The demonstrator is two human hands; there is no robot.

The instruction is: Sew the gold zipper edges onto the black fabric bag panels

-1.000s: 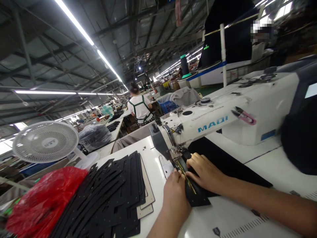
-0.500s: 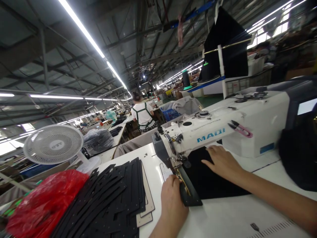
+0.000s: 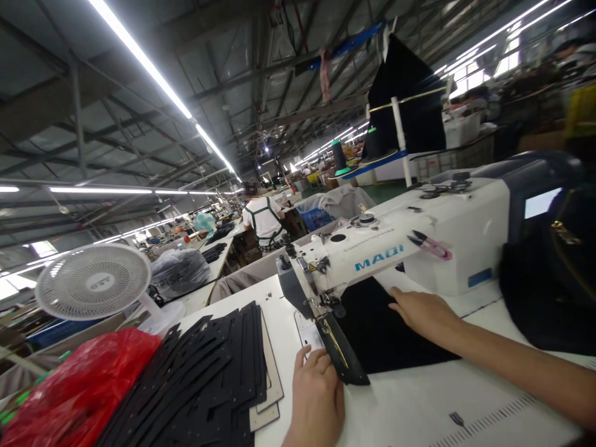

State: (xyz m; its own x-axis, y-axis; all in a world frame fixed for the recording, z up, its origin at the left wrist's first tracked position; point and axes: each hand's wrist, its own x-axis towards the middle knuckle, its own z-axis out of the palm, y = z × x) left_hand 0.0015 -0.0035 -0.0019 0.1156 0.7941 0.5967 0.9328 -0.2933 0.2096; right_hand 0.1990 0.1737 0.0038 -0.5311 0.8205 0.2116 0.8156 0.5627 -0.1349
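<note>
A black strip with a gold zipper (image 3: pixel 339 347) lies under the needle end of a white sewing machine (image 3: pixel 382 248), joined to or lying against a black fabric panel (image 3: pixel 382 335). My left hand (image 3: pixel 317 394) rests low beside the strip, fingers slightly bent and touching its left edge. At the panel's far right edge, my right hand (image 3: pixel 423 313) has its thumb and fingers close together on the fabric; the fingertips are partly hidden. Pink-handled thread snips (image 3: pixel 431 245) lie against the machine's body.
Left of the machine lies a stack of black cut pieces (image 3: pixel 200 379), with a red plastic bag (image 3: pixel 84 379) beside it. A white fan (image 3: pixel 95 282) stands behind them. Thread cones (image 3: pixel 339 158) stand beyond the machine. Further off, a person (image 3: pixel 263 217) faces away.
The view has shifted a little, so the machine sits further left. My right thumb and fingers have drawn together at the panel's edge. My left hand has slid slightly back along the strip.
</note>
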